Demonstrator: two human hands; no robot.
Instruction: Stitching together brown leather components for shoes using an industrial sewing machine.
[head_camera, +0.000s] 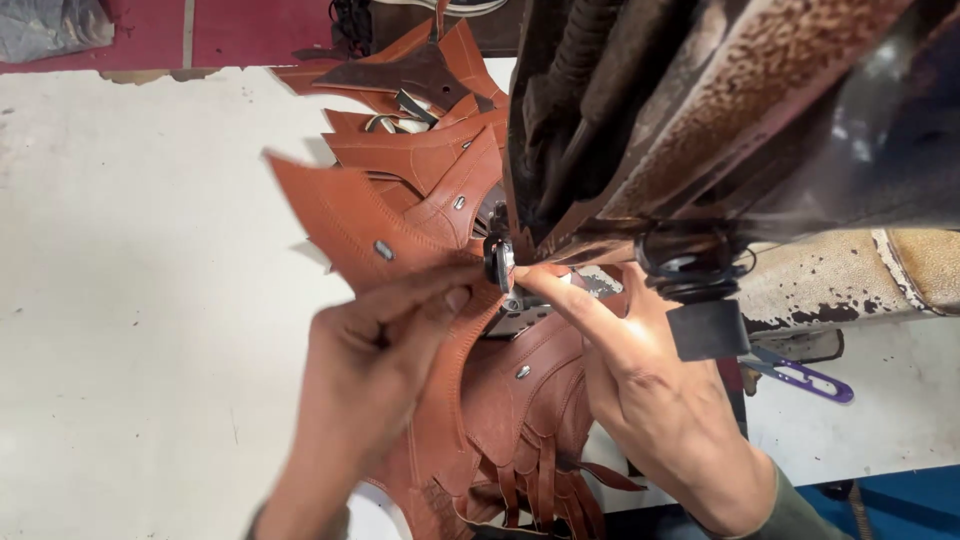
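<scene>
Rusted and dark, the worn metal head of a sewing machine (720, 110) fills the upper right, closest to the lens, with its needle area at about the centre of the picture. Below it the left hand (375, 350) comes up from six o'clock, palm down, wrist straight; its grip is pressed flat, thumb and fingers laid together on a tan-brown stitched leather piece (340, 215) with a pointed corner and a small oval metal eyelet, holding it against the white worktop (130, 300). That piece runs from ten o'clock in to the needle. The right hand (650, 385) enters from five o'clock, wrist bent slightly inward, index finger stretched to the presser foot (500, 262); its fingertip and thumb pinch the same leather's edge right at the foot. More cut leather pieces of the same colour fan out at twelve o'clock behind the needle (420, 150), and a joined string of them hangs off the worktop's front edge at six o'clock (520, 430). At three o'clock, a purple-handled thread snipper (800, 378) lies just beside the machine base.
</scene>
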